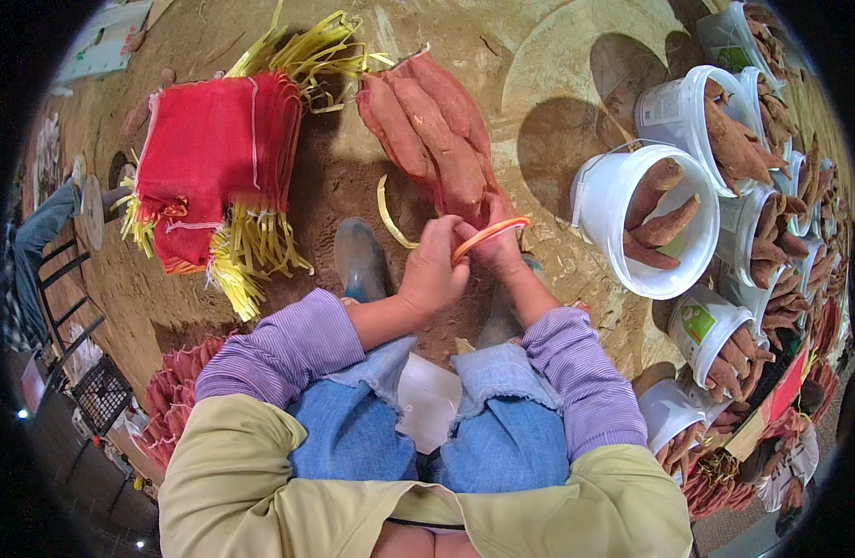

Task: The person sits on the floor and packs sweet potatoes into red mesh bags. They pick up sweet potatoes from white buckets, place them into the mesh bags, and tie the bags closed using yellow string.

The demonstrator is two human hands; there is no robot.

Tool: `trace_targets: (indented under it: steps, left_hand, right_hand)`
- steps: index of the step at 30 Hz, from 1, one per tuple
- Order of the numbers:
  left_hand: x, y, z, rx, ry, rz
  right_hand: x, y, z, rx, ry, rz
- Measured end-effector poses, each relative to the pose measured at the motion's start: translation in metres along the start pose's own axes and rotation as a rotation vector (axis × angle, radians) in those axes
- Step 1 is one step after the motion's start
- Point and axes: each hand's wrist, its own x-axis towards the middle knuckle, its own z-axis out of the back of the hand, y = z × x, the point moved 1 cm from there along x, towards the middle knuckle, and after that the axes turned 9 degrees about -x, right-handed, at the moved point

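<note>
A red mesh bag of sweet potatoes (427, 132) lies on the ground in front of me, its gathered neck towards my body. Both of my hands are at that neck, close together. My left hand (438, 268) pinches the bag's neck and a yellow tie strip (392, 216), whose free end curls out to the left. My right hand (497, 234) closes around the neck from the other side. A band of orange-red mesh (493, 230) loops across between the hands; the fingertips partly hide one another.
A stack of red mesh bags (204, 139) with yellow ties lies left. A white bucket (588, 199) with sweet potatoes stands right, more filled buckets (678, 104) beyond it. Filled red bags (173, 397) lie lower left. Another person's jeans-clad leg (44, 223) shows at far left.
</note>
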Motion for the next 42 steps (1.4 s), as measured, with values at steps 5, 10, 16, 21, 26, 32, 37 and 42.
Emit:
trace_targets:
  steps: [5, 10, 16, 21, 26, 32, 37, 42]
  left_hand:
    - [0.006, 0.027, -0.005, 0.136, -0.141, 0.291]
    - [0.012, 0.037, -0.015, 0.294, 0.240, 0.598]
    - [-0.003, 0.058, -0.014, 0.415, 0.313, 0.608]
    - [0.001, 0.049, -0.017, 0.413, 0.366, 0.601]
    - [-0.001, 0.064, -0.012, 0.417, 0.401, 0.646]
    - [-0.008, 0.089, -0.011, 0.225, 0.390, 0.576]
    - [-0.007, 0.077, -0.014, 0.119, 0.396, 0.649]
    - [-0.005, 0.077, -0.015, 0.207, 0.418, 0.524]
  right_hand:
    - [-0.010, -0.023, -0.031, 1.154, 0.110, -0.130]
    - [-0.011, -0.016, -0.043, 0.666, -0.021, 0.025]
    - [-0.006, 0.020, -0.006, 0.206, -0.069, 0.110]
    - [0.001, 0.014, -0.012, 0.253, -0.077, 0.043]
    - [0.003, 0.002, -0.006, 0.027, 0.038, -0.043]
    - [-0.028, 0.004, 0.014, -0.110, 0.008, -0.021]
    - [-0.034, -0.015, -0.001, -0.023, 0.057, -0.124]
    - [-0.021, -0.011, -0.007, 0.040, 0.150, -0.088]
